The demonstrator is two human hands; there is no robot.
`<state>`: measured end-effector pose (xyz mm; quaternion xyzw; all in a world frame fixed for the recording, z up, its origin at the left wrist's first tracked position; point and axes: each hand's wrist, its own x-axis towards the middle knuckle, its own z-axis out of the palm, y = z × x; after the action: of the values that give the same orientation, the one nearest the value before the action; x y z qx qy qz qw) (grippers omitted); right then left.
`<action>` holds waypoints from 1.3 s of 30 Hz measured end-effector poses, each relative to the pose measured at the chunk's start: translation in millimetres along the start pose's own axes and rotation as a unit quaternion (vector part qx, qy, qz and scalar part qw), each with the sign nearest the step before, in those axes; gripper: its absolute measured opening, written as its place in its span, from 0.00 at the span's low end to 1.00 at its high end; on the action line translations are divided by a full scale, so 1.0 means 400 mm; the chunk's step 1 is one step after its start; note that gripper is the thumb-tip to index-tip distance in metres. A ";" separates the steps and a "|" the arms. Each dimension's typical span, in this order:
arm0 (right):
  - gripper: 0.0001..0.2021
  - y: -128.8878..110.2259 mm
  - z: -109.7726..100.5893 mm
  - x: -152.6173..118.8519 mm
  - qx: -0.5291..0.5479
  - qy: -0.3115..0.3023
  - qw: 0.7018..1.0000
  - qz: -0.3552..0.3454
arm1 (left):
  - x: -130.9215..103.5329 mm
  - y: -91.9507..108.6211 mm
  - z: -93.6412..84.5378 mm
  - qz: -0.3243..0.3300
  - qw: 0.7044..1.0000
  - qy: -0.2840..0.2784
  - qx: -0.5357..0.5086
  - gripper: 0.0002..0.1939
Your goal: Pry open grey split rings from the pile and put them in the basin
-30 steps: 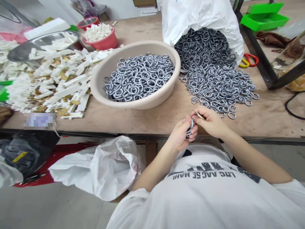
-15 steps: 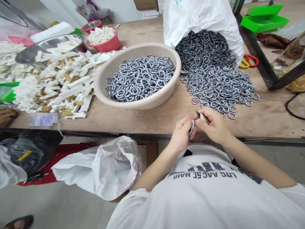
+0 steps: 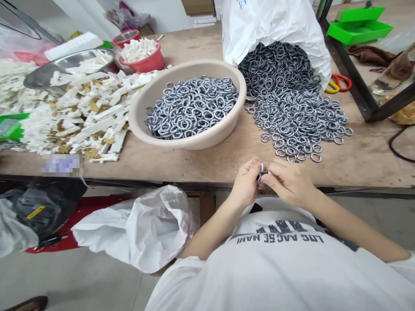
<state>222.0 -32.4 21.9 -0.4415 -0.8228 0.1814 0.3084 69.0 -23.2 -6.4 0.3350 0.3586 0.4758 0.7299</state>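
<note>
The left hand (image 3: 245,183) has its fingers curled and gripping a grey ring (image 3: 262,166) over the near edge of the table (image 3: 181,166); the right hand (image 3: 289,180) meets it from the right, thumb and fingers closed on a dark piece (image 3: 264,172) mostly hidden by them, its tip up against the ring. Just beyond the hands a heap of loose rings (image 3: 298,121) spills toward them from a white bag (image 3: 275,21) lying open on its side; to the left of the heap stands a beige basin (image 3: 188,143) full of more rings; farther left white strips (image 3: 97,116) lie piled, with a steel bowl (image 3: 39,77) and a red tub (image 3: 145,64) behind them; red and yellow handles (image 3: 343,82) lie right of the bag, near a black metal frame (image 3: 348,65).
</note>
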 end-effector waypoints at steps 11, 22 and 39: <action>0.20 0.178 -0.013 0.106 -0.311 -0.033 0.927 0.206 | -0.003 0.023 -0.025 -0.041 0.999 0.027 -0.003 0.28; 0.15 0.109 -0.010 0.074 0.220 0.095 0.952 0.188 | 0.020 0.041 -0.013 -0.043 0.997 0.043 -0.037 0.23; 0.22 0.037 0.022 0.030 0.403 0.040 0.893 0.196 | 0.008 0.003 -0.014 0.082 0.973 -0.006 0.215 0.26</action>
<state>220.1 -14.5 11.0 -0.4387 -0.5629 0.5361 0.4509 64.7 -18.9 -8.9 0.5151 0.4195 0.4442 0.6011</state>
